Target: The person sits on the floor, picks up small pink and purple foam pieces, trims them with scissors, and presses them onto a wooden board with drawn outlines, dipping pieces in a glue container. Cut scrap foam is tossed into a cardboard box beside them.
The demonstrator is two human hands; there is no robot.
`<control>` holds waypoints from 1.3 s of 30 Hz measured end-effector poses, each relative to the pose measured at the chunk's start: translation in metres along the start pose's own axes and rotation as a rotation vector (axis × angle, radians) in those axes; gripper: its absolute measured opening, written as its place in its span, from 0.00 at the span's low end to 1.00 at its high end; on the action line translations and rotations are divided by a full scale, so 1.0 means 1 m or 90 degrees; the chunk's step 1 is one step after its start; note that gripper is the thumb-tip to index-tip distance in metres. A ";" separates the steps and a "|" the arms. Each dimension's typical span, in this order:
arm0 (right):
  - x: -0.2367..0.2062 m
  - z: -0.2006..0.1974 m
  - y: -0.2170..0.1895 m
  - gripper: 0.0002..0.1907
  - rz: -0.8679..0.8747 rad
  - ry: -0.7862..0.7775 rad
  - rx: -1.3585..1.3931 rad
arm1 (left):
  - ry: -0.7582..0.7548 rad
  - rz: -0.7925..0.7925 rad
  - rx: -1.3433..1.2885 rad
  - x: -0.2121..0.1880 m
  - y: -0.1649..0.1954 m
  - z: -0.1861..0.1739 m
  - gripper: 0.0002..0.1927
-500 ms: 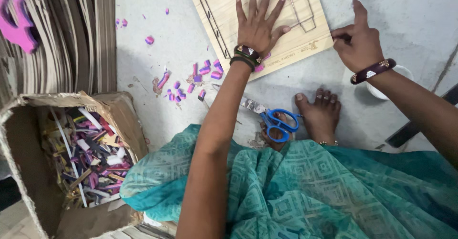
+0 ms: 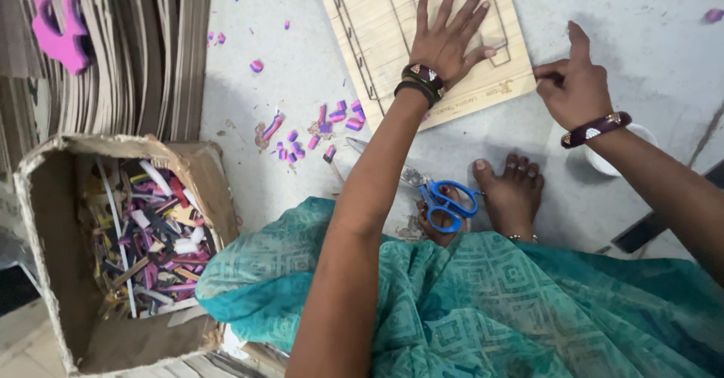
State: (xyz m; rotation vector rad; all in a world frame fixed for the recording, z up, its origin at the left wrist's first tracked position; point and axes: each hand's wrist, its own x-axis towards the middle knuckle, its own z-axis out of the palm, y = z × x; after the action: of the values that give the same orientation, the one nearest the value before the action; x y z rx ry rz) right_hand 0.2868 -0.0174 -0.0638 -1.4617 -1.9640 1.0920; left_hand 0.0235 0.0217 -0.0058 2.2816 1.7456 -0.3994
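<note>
The wooden board (image 2: 392, 38), pale and scored with dark cut lines forming rectangular outlines, lies flat on the grey concrete floor (image 2: 302, 84), tilted at a slant, its top edge running out of the frame. The left hand (image 2: 446, 40) rests palm-down on the board's lower right part, fingers spread wide apart and pressed flat against the wood; it grips nothing. Dark bangles circle that wrist, just above the board's lower edge. The right hand (image 2: 575, 84) sits at the board's right-hand corner, thumb raised and fingers curled together toward the edge; whether it pinches the board or a small tool cannot be told. A dark bangle with a light inset circles that wrist.

Below the board, a pair of blue-handled scissors (image 2: 445, 201) lies on the floor, just beside the person's bare foot (image 2: 513, 197) and apart from both hands. To the left of the board, small pink and purple scraps (image 2: 317, 129) are scattered across the floor. A white round object (image 2: 615, 155) shows partly under the right forearm. Teal patterned cloth (image 2: 490, 302) covers the person's lap. At lower left stands an open cardboard box (image 2: 53, 227) filled with mixed coloured offcuts. Above it, stacked brown sheets (image 2: 151, 46) stand on edge.
</note>
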 end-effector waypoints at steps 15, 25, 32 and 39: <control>-0.014 0.001 -0.060 0.41 -0.159 -0.059 -0.081 | 0.104 -0.250 -0.005 -0.197 -0.209 0.025 0.30; -0.108 0.078 -0.118 0.46 -0.223 -0.353 -0.324 | 0.529 -0.410 -0.255 -0.314 -0.206 0.012 0.07; -0.110 0.087 -0.139 0.50 -0.077 -0.428 -0.422 | 0.568 -0.421 -0.373 -0.315 -0.205 0.033 0.08; -0.103 0.094 -0.133 0.54 -0.149 -0.366 -0.375 | 0.432 -0.311 -0.379 -0.269 -0.180 0.088 0.12</control>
State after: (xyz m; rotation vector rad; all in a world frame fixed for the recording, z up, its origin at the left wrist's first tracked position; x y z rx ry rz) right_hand 0.1738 -0.1613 -0.0011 -1.1966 -2.9706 0.9364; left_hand -0.2237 -0.2049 0.0033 1.6265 2.3068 0.8158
